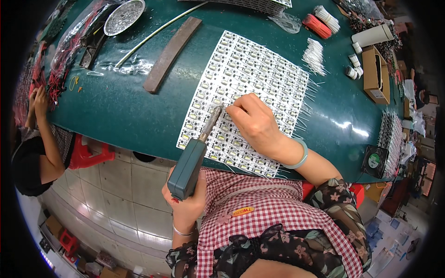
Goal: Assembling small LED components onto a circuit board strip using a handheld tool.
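My left hand point(189, 206) is wrapped round the handle of a dark green soldering gun point(187, 169). Its metal tip points up and right, down at a white panel of small circuit boards point(215, 81). Rows of yellowish components and thin white wires cover that panel, and wire ends stick out past its right edge. Right beside the tip, my right hand point(257, 127) is closed in a pinch over the panel. Whatever its fingertips hold is too small to make out.
Left of the panel lie a brown bar point(172, 55) and a pale rod point(155, 34), with a round metal dish point(124, 17) beyond. White wires point(314, 56), a red bundle point(317, 26), a cardboard box point(375, 76) and a small fan point(374, 161) are rightward. Another person point(39, 157) works at left.
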### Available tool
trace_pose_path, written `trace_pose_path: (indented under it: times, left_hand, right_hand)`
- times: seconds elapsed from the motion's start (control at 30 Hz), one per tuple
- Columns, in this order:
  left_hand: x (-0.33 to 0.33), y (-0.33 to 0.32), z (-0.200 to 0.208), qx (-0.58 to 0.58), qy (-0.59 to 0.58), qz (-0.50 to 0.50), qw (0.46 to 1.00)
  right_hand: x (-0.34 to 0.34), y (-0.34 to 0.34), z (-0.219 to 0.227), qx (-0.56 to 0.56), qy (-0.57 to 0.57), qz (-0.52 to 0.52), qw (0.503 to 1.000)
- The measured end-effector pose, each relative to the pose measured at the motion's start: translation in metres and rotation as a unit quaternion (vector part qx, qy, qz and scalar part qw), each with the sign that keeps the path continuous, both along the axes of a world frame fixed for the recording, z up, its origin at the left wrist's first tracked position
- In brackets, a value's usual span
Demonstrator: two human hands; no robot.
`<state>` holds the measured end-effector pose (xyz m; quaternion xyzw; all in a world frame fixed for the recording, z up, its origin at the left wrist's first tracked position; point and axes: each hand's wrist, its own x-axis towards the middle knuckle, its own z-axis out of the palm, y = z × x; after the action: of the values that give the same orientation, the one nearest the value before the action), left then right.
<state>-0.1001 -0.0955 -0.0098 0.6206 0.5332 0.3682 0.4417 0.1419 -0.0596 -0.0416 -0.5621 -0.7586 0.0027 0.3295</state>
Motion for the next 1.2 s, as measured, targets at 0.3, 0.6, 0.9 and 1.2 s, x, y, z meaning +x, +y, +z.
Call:
trace_pose_path:
  times: [0.3,0.6,0.9,1.2]
  left_hand:
    - [-0.012,-0.018,-0.015,-0.023,-0.009,0.067,0.997]
    - [-0.01,-0.021,-0.011,-0.027,-0.024,0.08,0.996]
    - [-0.012,-0.025,-0.011,-0.013,-0.002,0.064,0.998]
    - [-0.01,-0.023,-0.008,-0.043,-0.016,0.047,0.998]
  right_hand:
    - [-0.001,0.0,0.001,0.001,0.003,-0.001,1.0]
    - [0.001,-0.001,0.006,0.023,-0.016,-0.002,1.0]
    - [0.001,-0.005,-0.001,-0.003,0.029,0.022,0.999]
    - [0.001,-0.006,-0.002,-0.012,0.027,0.026,0.999]
